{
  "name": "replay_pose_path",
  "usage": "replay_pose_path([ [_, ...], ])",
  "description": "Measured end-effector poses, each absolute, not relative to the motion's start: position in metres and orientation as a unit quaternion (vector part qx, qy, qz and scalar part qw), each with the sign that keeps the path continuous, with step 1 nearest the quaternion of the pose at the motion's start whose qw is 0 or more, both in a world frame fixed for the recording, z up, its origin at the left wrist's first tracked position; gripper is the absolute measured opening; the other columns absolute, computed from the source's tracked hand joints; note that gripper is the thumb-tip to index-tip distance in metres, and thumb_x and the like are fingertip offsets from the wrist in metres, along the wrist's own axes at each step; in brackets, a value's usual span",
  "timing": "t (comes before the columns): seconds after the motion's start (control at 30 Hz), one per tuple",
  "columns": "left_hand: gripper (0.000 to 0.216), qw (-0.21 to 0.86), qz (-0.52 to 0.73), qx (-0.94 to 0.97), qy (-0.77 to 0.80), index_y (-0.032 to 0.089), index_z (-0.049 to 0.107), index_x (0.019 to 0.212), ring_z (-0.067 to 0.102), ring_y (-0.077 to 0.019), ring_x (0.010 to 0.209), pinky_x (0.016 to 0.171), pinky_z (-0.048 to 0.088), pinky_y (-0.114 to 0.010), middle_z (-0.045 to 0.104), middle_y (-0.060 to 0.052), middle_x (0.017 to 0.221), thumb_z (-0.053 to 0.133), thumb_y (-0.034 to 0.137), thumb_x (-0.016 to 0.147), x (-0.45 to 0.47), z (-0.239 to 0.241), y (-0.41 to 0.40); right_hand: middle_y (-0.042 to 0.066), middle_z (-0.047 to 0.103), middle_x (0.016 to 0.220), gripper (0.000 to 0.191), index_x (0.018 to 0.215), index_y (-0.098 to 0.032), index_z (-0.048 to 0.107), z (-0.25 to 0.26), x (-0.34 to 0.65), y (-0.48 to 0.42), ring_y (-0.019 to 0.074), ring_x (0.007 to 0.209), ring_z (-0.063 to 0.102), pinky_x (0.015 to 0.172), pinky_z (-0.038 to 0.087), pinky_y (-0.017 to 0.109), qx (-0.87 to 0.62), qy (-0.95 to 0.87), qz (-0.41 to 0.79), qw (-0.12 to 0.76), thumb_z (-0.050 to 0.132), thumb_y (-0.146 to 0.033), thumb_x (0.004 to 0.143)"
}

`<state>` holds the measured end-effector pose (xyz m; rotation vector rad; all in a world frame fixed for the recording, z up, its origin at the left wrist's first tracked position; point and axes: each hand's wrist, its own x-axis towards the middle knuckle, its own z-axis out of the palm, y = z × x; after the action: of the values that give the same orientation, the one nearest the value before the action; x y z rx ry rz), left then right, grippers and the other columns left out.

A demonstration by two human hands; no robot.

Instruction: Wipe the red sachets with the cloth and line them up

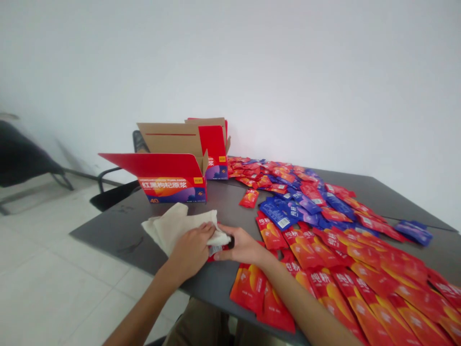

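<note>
My left hand [192, 246] is closed over a crumpled white cloth [175, 223], its fingers pressing the cloth down near the table's front edge. My right hand [243, 246] meets it from the other side, thumb and fingers curled around a small item with a dark rounded end [231, 242]. Cloth and fingers cover most of that item, so its kind cannot be made out. A bit of red and a pale printed patch show beneath the hands. Beside my right forearm lie red and orange pouches [252, 288], partly covered by the arm.
Two open red cartons, a near one [173, 190] and a far one [218, 166], stand at the back left of the dark table [115, 235]. Red pouches and blue pouches [279, 211] spread over the right side. A black chair [111, 190] stands beyond the left edge.
</note>
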<state>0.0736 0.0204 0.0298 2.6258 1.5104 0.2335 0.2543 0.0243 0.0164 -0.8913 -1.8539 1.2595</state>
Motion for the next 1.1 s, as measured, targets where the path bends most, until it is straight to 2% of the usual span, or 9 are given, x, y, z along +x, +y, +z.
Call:
replay_pose_path([
  [0.17,0.064,0.062,0.090,0.876,0.469,0.016,0.051,0.135,0.044,-0.0176,0.134,0.112,0.035,-0.034,0.049,-0.006,0.143,0.036,0.004,0.074,0.065,0.022,0.005,-0.001,0.070,0.100,0.069,0.124,-0.020,0.061,0.011,0.254,0.027,0.0201,0.093,0.063,0.088,0.048,0.031,-0.330,-0.733,0.477,0.356,0.081,-0.021,0.058],
  [0.37,0.060,0.033,0.075,0.860,0.504,0.009,0.054,0.131,0.049,-0.0217,0.130,0.110,0.037,-0.036,0.053,-0.013,0.139,0.037,0.004,0.074,0.073,0.029,0.030,0.000,0.069,0.102,0.062,0.121,-0.020,0.063,0.015,0.255,0.025,0.0207,0.095,0.061,0.092,0.046,0.032,-0.360,-0.725,0.466,0.357,0.079,-0.023,0.062],
  [0.57,0.065,0.061,0.088,0.878,0.466,0.016,0.050,0.136,0.044,-0.0165,0.134,0.112,0.034,-0.033,0.049,-0.006,0.144,0.036,0.003,0.074,0.066,0.022,0.002,-0.002,0.069,0.097,0.069,0.124,-0.021,0.061,0.007,0.254,0.028,0.0197,0.089,0.062,0.086,0.048,0.031,-0.336,-0.729,0.481,0.352,0.082,-0.023,0.058],
  [0.7,0.057,0.038,0.081,0.861,0.501,0.013,0.055,0.130,0.051,-0.0206,0.128,0.108,0.039,-0.036,0.056,-0.011,0.138,0.038,0.005,0.076,0.071,0.031,0.022,-0.001,0.070,0.101,0.061,0.120,-0.021,0.063,0.015,0.255,0.025,0.0195,0.092,0.062,0.091,0.046,0.032,-0.355,-0.718,0.483,0.354,0.079,-0.023,0.061],
  [0.8,0.058,0.025,0.078,0.863,0.498,0.008,0.054,0.129,0.050,-0.0218,0.128,0.109,0.038,-0.037,0.055,-0.014,0.137,0.037,0.004,0.075,0.074,0.031,0.025,-0.001,0.069,0.105,0.064,0.122,-0.021,0.062,0.015,0.255,0.025,0.0201,0.095,0.061,0.092,0.046,0.032,-0.352,-0.716,0.486,0.357,0.080,-0.023,0.061],
  [0.93,0.064,0.050,0.084,0.881,0.463,0.011,0.050,0.135,0.045,-0.0179,0.133,0.112,0.034,-0.034,0.051,-0.010,0.142,0.036,0.003,0.073,0.070,0.025,0.004,-0.001,0.069,0.104,0.069,0.124,-0.022,0.060,0.008,0.255,0.028,0.0196,0.093,0.062,0.086,0.049,0.030,-0.323,-0.724,0.491,0.360,0.081,-0.021,0.059],
  [1.1,0.059,0.057,0.088,0.866,0.489,0.013,0.055,0.130,0.050,-0.0201,0.129,0.109,0.038,-0.036,0.055,-0.011,0.138,0.037,0.005,0.075,0.071,0.032,0.025,-0.001,0.069,0.104,0.063,0.122,-0.021,0.062,0.014,0.255,0.026,0.0194,0.094,0.061,0.091,0.046,0.032,-0.342,-0.722,0.480,0.362,0.079,-0.021,0.061],
])
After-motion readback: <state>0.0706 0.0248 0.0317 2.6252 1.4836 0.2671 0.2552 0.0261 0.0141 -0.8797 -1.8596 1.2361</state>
